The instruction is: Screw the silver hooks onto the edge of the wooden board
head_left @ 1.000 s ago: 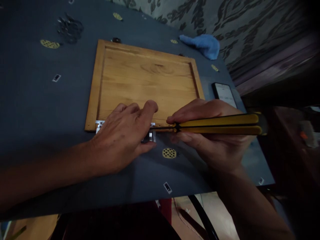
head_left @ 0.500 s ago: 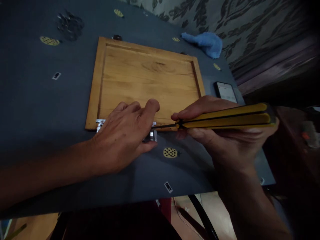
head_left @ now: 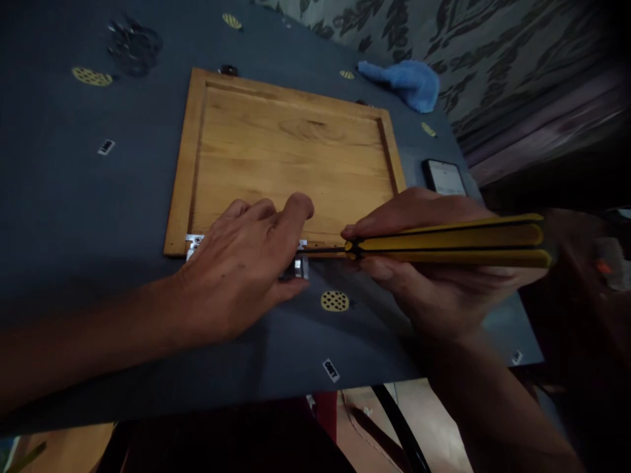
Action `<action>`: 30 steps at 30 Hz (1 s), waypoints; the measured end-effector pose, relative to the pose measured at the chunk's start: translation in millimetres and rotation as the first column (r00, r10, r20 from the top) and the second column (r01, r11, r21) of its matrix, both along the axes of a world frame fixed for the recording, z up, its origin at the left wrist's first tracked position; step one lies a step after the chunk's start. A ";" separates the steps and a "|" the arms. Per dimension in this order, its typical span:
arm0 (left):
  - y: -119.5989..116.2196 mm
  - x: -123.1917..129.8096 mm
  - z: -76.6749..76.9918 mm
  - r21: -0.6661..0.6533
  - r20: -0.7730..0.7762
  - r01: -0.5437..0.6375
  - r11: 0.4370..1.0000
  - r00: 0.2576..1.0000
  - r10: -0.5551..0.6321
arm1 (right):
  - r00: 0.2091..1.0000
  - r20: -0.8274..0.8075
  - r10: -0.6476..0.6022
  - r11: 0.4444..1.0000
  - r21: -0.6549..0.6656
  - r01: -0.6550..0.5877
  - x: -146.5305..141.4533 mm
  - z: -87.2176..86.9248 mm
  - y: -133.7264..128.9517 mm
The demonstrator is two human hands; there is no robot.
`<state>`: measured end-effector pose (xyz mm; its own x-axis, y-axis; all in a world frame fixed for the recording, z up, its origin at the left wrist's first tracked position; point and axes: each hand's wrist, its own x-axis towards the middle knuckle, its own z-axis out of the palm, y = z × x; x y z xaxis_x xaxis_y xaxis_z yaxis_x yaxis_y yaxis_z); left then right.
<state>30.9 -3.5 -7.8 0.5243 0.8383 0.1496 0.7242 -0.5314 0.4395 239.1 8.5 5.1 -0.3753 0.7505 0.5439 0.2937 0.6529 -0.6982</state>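
Observation:
A wooden panel with a raised frame lies flat on the table. My left hand is closed over metal hinge hardware at the panel's near edge, with the thumb under it and the forefinger bent above. The fingers hide most of the metal; a plate with a screw head shows past their left side. In my right hand is a screwdriver with a yellow and black handle. Its shaft points left, and its tip meets the hardware beside my left hand, where the exact contact is hidden.
A blue cloth and a phone with a lit screen lie to the right on the table. A dark, tangled metal bunch sits at the far left. Small dark fittings show at the panel's far edge.
The screwdriver's handle has turned about its axis and its butt end sits slightly lower. My right hand has shifted with it. My left hand keeps its hold; the view has moved slightly.

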 end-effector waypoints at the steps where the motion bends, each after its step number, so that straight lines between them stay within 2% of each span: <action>1: 0.0 0.0 -0.1 -0.005 0.004 0.001 1.000 1.000 0.000 | 1.000 0.009 0.020 1.000 -0.004 -0.020 -0.2 1.0 0.0; 4: -0.4 -0.3 0.5 -0.009 -0.003 0.006 1.000 1.000 -0.006 | 0.999 0.028 0.042 0.999 -0.006 -0.042 -0.6 4.8 -2.5; 10: -0.5 -0.6 1.4 -0.012 -0.005 0.018 1.000 1.000 -0.018 | 0.970 -0.106 -0.217 0.976 -0.017 0.217 -2.1 7.1 -8.6; 17: 0.3 0.8 0.3 -0.011 -0.018 -0.003 1.000 1.000 0.003 | 0.995 -0.065 -0.074 0.990 0.113 0.081 -2.5 -2.6 -0.5; 24: -0.7 0.4 0.6 0.021 -0.026 0.014 1.000 1.000 -0.014 | 0.996 -0.073 -0.050 0.985 0.164 0.061 -2.4 -6.6 2.5; 30: 0.8 0.7 -0.2 0.024 -0.014 0.032 0.999 0.999 -0.032 | 0.994 -0.101 -0.040 0.996 0.076 0.048 -0.2 -3.2 -1.8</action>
<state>31.6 -2.7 -8.0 0.5532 0.8171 0.1623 0.7125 -0.5650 0.4160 238.9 6.7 1.8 -0.2843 0.7191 0.6341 0.2553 0.6943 -0.6729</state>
